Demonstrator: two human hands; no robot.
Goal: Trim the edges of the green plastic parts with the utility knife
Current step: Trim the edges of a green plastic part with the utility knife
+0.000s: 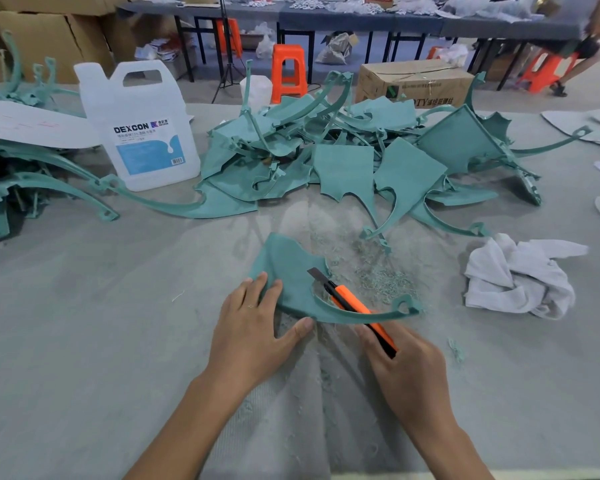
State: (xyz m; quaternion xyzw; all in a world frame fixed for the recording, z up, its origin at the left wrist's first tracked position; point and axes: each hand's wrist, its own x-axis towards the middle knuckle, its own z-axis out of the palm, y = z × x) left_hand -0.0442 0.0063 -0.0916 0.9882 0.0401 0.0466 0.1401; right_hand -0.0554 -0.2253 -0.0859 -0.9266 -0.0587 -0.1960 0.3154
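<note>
Left of the white plastic jug, a stack of green wing-shaped plastic parts lies on the grey worktop; right of the jug is a bigger loose heap. Which pile is trimmed cannot be told. In front of the jug and to its right, the left hand presses one green wing part flat with straight fingers. The right hand has its fingers wrapped around the orange utility knife, blade at the inner edge. Green shavings suggest several parts are done; many likely remain.
</note>
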